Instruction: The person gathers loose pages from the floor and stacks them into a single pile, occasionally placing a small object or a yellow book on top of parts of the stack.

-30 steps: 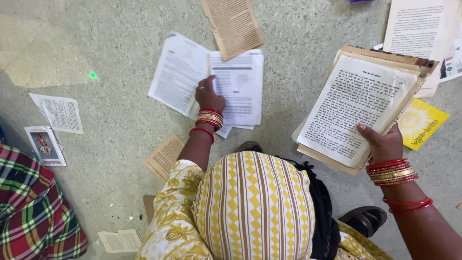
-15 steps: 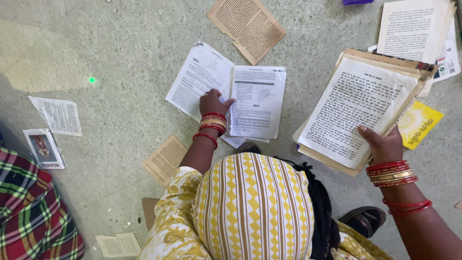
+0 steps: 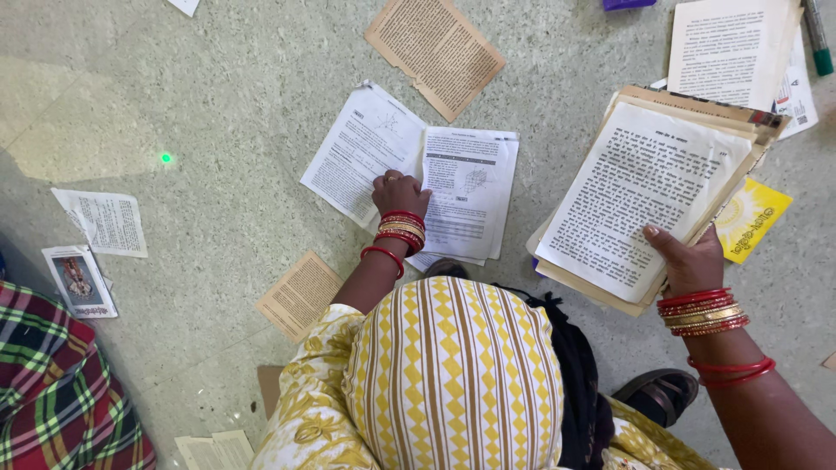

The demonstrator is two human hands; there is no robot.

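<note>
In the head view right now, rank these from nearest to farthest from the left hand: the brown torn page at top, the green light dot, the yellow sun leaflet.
From the left hand:
1. Brown torn page, above it, slightly right.
2. Green light dot, off to the left.
3. Yellow sun leaflet, far right, beside the held stack.

A speckled grey-green stone floor (image 3: 218,96) fills the frame — a paler patch of light (image 3: 83,130) at upper left.

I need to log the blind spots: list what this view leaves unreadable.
- Left hand: its fingertips and grip on the white sheets are hidden beneath it, head view.
- Paper stack: lower pages are covered by its top sheet.
- Green marker: cut off by the top edge.
</note>
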